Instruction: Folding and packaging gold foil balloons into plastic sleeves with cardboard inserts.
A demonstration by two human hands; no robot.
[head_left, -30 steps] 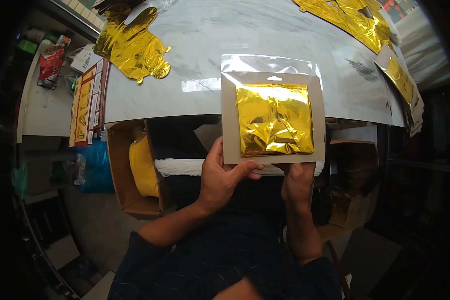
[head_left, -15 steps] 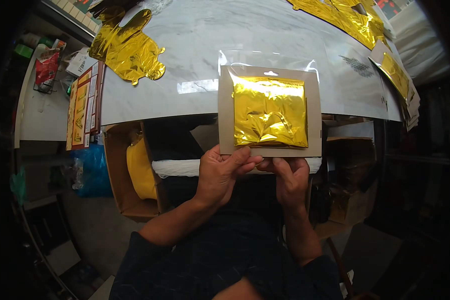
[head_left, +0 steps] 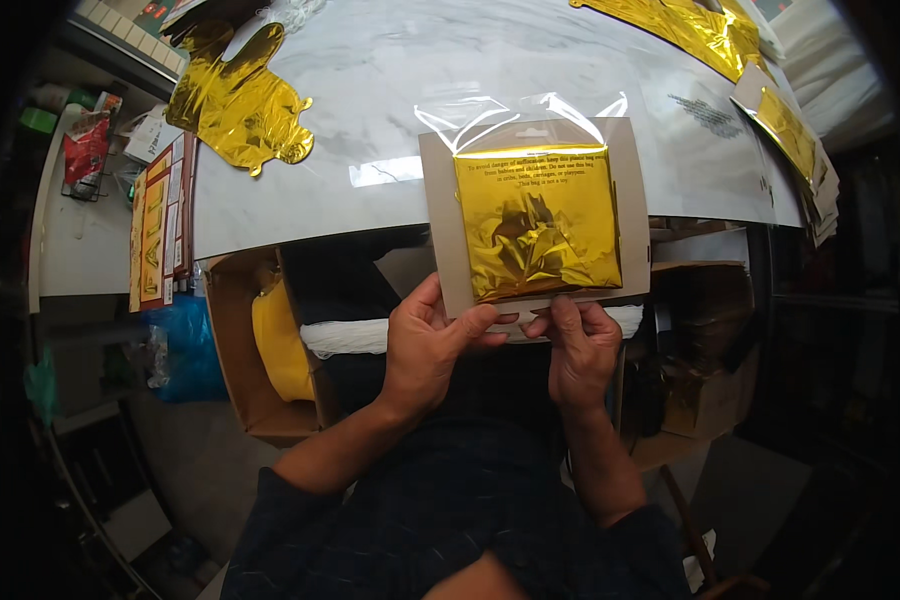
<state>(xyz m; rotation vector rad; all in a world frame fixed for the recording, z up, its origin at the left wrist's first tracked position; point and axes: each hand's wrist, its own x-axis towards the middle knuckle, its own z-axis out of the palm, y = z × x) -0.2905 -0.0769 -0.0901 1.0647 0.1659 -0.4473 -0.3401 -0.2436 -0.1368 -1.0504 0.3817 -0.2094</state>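
A clear plastic bag (head_left: 530, 125) holds a grey card backing (head_left: 438, 230) with a folded gold foil balloon (head_left: 537, 225) on it. The packet hangs over the near edge of the white table (head_left: 390, 90). My left hand (head_left: 425, 345) pinches the packet's lower left edge, thumb on top. My right hand (head_left: 582, 345) pinches the lower right edge beside it. Both hands grip the same packet, and the bag's open flap stands up at the far end.
A loose gold foil balloon (head_left: 238, 100) lies at the table's far left, more gold foil (head_left: 690, 25) at the far right. Packed balloon cards (head_left: 790, 130) stack at the right edge. An open cardboard box (head_left: 260, 360) with yellow contents sits below left. Flat packets (head_left: 155, 235) lie left.
The packet has slid toward me, and the gold foil with its card now sits lower in the bag. My hands have closed in together at its near edge.
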